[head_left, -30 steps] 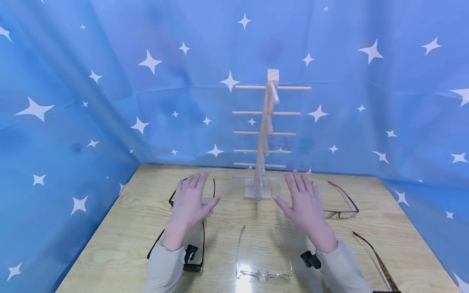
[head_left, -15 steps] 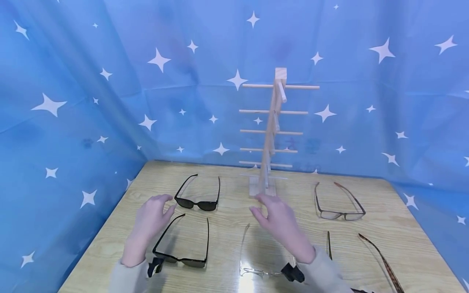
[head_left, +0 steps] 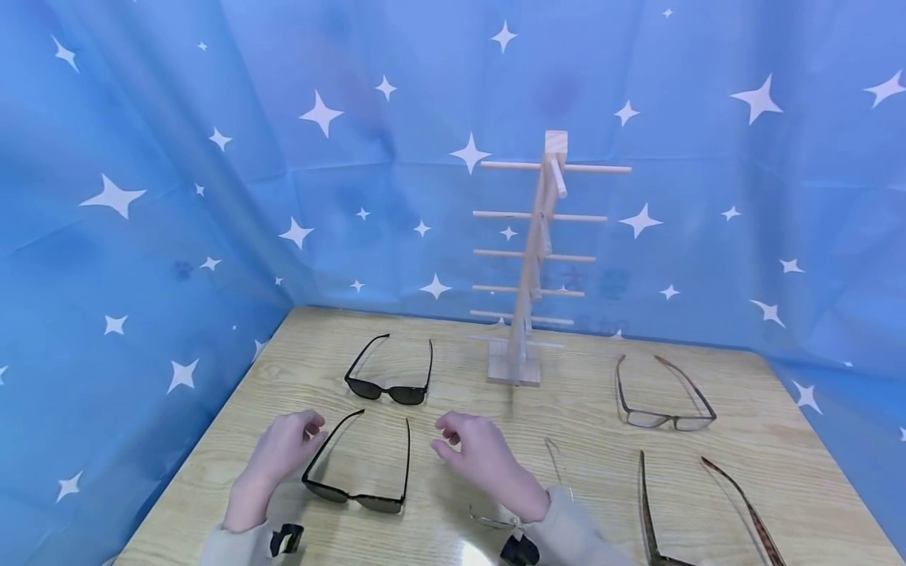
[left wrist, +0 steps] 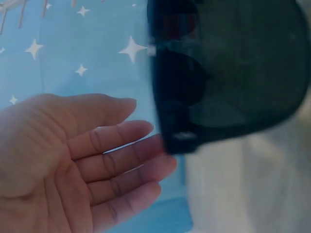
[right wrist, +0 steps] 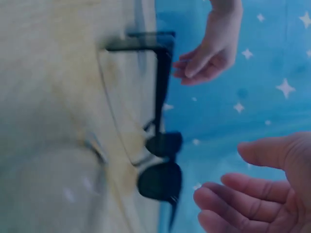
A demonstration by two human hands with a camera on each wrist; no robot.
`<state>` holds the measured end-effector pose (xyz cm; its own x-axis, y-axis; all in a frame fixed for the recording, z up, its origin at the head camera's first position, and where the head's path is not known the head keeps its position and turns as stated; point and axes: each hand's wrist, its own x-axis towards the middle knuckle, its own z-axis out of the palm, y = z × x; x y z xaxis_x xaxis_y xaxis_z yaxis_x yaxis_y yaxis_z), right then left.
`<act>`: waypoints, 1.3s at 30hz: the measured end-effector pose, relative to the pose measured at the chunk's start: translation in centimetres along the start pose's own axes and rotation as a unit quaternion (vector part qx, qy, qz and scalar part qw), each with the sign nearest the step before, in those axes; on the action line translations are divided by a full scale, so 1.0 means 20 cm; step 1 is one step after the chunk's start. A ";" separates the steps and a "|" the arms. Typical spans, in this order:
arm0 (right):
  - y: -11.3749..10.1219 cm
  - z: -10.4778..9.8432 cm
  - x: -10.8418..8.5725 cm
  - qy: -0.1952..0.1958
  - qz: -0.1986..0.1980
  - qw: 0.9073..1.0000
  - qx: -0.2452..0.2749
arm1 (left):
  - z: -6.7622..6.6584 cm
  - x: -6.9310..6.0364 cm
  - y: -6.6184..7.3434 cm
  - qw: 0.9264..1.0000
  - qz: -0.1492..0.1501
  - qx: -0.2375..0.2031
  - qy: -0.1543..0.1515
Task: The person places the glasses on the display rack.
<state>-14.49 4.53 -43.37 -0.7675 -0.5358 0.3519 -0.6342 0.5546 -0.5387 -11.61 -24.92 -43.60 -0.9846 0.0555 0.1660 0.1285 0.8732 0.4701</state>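
Both hands hover over the tabletop with loosely bent fingers and hold nothing. My left hand (head_left: 283,448) is just left of the nearer black sunglasses (head_left: 382,504), whose temples point away from me. On the other side of them is my right hand (head_left: 481,456). In the left wrist view a dark lens (left wrist: 248,73) looms large beside the left hand's fingers (left wrist: 126,145); contact cannot be told. The right wrist view shows the right hand (right wrist: 257,194) apart from the sunglasses (right wrist: 163,179). Thin-framed clear glasses (head_left: 488,520) lie partly hidden beneath the right forearm.
Another pair of black sunglasses (head_left: 406,395) lies farther back. On the right are brown-framed glasses (head_left: 647,420) and tortoiseshell glasses (head_left: 750,515), cut off by the lower edge. A wooden rack (head_left: 541,212) with several pegs stands at the back before a blue star-patterned curtain (head_left: 396,79).
Both hands have drawn back from the far part of the table, and the right hand has shifted left. Their fingers went from spread to loosely bent. The view has turned slightly left; the glasses lie unmoved.
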 end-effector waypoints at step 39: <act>-0.06 0.27 0.02 -0.168 0.326 0.812 0.455 | 0.12 -0.12 -0.28 0.867 -0.210 -0.433 -0.127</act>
<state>-13.59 0.22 -46.68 -0.7472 -0.5449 -0.3806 0.3443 0.1724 -0.9229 -10.18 -28.82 -48.65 -0.9461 0.0222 -0.3230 -0.3158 0.1567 0.9358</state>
